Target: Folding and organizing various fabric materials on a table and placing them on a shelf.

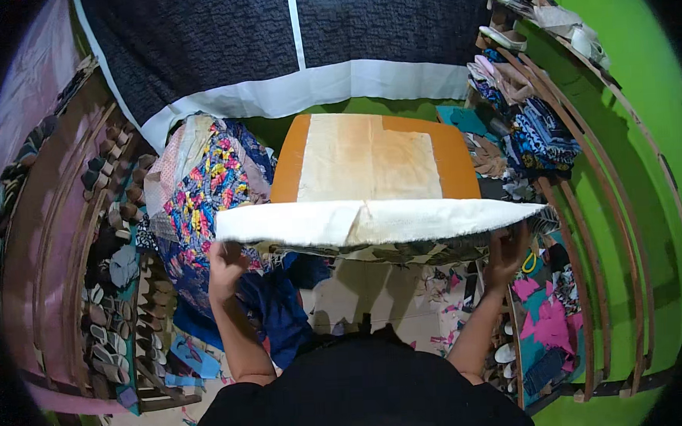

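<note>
A length of white cloth (pixel 295 223) with a frayed edge stretches crosswise in front of me, and camouflage-patterned fabric (pixel 405 252) shows along its underside. My left hand (pixel 228 267) is closed on its left end. At the other end my right hand (pixel 505 258) grips the same cloth, its fingers partly hidden by the edge. Beyond the cloth stands an orange-brown table (pixel 289 173), whose near edge the cloth covers. Flat on that tabletop lies a cream, stained piece of cloth (pixel 353 154).
A heap of floral fabric (pixel 208 174) rises left of the table. Wooden racks with shoes (pixel 109 341) line the left side. Folded clothes (pixel 541 137) fill shelves at right, above pink fabric scraps (pixel 551 325). A dark curtain (pixel 217 50) hangs behind; scraps litter the floor (pixel 353 297).
</note>
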Available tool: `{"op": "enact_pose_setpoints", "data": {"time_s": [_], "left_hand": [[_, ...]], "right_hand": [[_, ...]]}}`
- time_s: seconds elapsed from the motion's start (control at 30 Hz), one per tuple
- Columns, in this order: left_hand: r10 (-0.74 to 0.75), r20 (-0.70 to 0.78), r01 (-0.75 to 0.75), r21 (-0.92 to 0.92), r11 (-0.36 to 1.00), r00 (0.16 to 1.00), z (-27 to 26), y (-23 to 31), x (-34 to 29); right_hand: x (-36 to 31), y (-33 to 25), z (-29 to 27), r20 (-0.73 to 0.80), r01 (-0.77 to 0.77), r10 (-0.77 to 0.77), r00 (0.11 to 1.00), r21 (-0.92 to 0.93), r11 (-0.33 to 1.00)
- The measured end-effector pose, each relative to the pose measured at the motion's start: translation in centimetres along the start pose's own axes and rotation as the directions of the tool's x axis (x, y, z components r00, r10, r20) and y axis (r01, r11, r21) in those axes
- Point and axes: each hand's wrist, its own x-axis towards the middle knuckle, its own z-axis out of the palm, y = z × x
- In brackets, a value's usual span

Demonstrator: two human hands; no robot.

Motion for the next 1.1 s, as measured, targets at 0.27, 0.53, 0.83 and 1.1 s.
{"op": "enact_pose_setpoints", "data": {"time_s": [0.27,0.53,0.83,1.1], "left_hand": [[0.115,-0.195,-0.053,0.294,0.954,0.974,6.0,-0.1,9.4],[0.383,-0.131,-0.301,0.411,0.860,0.915,10.4,-0.8,27.6],[0.450,-0.039,-0.377,0.481,0.791,0.892,14.9,-16.5,56.8],[-0.631,-0.082,0.301,0.921,0.248,0.771,18.3,-34.0,42.9]], "right_hand": [[5.8,2.5,4.7,0.131,-0.054,0.129,0.983,-0.464,0.884],[20.7,9.3,12.2,0.199,0.200,-0.110,0.974,-0.518,0.832],[38.3,29.5,30.8,0.471,0.187,0.056,0.880,-0.453,0.872],[19.5,38.6,33.2,0.390,-0.015,0.707,0.589,-0.870,0.492]]}}
